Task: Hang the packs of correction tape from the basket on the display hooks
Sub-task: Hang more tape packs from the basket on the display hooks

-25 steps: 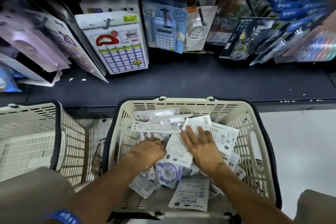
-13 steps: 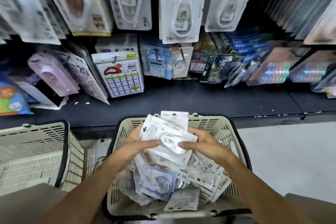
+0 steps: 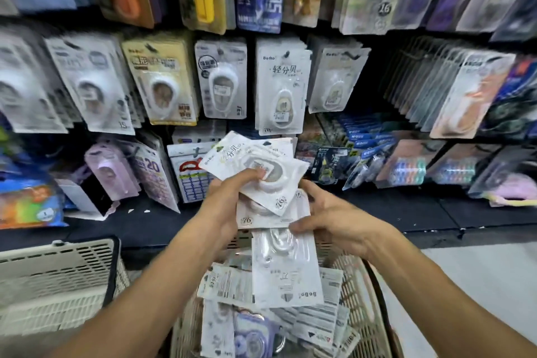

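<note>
A fan of white correction-tape packs [image 3: 261,177] is held up above the basket [image 3: 369,308], in front of the display. The left hand [image 3: 229,200] grips the top pack, thumb curled over its clear blister, fingers hidden behind the cards. The right hand [image 3: 331,218] pinches the lower packs from the right, thumb on the front of a pack [image 3: 286,267] that hangs upside down from the bunch; its fingers behind are out of sight. How many packs are in the bunch is hard to tell, since they overlap. Below, more packs [image 3: 308,322] lie loose in the basket, some face down showing printed backs, one purple; the basket's near edge is cut off by the frame and its far rim is covered by the hands. A second basket [image 3: 58,279] stands to the left, partly cut off. Behind the hands, a far row of hooks carries matching white packs [image 3: 280,87], with other tape packs [image 3: 162,84] to their left. Most of the display is blurred, so labels are mostly unreadable. A dark shelf [image 3: 406,209] runs under the display, with a calculator card [image 3: 189,171] half hidden behind the held packs.
</note>
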A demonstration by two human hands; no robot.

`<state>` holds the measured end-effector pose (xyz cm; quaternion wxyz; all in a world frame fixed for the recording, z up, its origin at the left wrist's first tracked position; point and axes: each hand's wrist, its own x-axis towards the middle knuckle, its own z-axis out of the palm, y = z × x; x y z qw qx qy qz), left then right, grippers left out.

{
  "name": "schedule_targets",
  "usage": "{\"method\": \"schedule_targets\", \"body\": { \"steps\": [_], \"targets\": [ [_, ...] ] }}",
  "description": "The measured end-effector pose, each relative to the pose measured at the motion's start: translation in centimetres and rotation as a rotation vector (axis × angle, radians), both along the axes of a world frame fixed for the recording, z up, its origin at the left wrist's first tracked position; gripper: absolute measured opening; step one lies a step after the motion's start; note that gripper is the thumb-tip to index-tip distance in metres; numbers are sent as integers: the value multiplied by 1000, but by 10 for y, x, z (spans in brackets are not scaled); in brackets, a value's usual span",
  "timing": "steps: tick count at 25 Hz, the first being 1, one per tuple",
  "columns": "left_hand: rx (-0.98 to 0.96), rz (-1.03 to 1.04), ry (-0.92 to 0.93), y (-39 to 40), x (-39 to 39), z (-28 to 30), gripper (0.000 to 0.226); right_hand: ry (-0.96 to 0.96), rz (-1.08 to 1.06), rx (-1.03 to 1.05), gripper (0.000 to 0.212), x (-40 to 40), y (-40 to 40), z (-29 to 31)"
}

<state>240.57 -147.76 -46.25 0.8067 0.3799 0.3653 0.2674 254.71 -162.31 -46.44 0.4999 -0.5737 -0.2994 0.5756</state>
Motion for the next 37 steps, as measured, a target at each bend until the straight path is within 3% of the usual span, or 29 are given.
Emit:
{"method": "schedule_targets", "body": {
  "steps": [2, 6, 8, 11, 13, 15, 17, 20, 23, 24, 26, 28, 31, 34, 37],
  "targets": [
    [51, 7, -27, 2, 2, 23, 60, -135, -67, -98, 65, 11, -3, 27],
    [189, 46, -96, 14, 0, 73, 44, -131, -242, -39, 56, 44, -19, 80],
    [225, 48, -96, 22, -5, 88, 44, -23, -382, 56, 45, 59, -25, 98],
    [231, -42, -33, 22, 1, 91, 42, 285, -533, 416, 30, 64, -20, 113],
    [203, -130, -50, 9, 14, 94, 43, 373, -594, 589, 20, 55, -8, 115],
    [139, -172, -156, -1, 25, 98, 42, 373, -677, 580, 27, 44, 5, 114],
    [132, -156, -248, -2, 32, 100, 42, 291, -724, 494, 47, 38, 13, 107],
    [316, -74, -142, 5, 32, 98, 55, 234, -610, 443, 62, 35, 9, 103],
    [396, -99, -61, 16, 30, 102, 53, 255, -430, 466, 51, 52, -8, 113],
    [426, -129, -49, 18, 29, 104, 52, 168, -421, 435, 42, 61, -15, 117],
    [504, -169, -9, 20, 26, 107, 50, -203, -371, 223, 25, 76, -26, 120],
    [518, -148, -3, 18, 25, 106, 49, -418, -137, 57, 20, 81, -33, 116],
    [492, -114, -20, 12, 28, 105, 52, -299, 67, 83, 38, 70, -35, 108],
    [479, -94, -38, 8, 33, 107, 48, -323, -14, 192, 32, 62, -28, 105],
    [444, -37, -80, 8, 35, 107, 56, -263, -388, 263, 24, 78, -22, 109]
  ]
}}
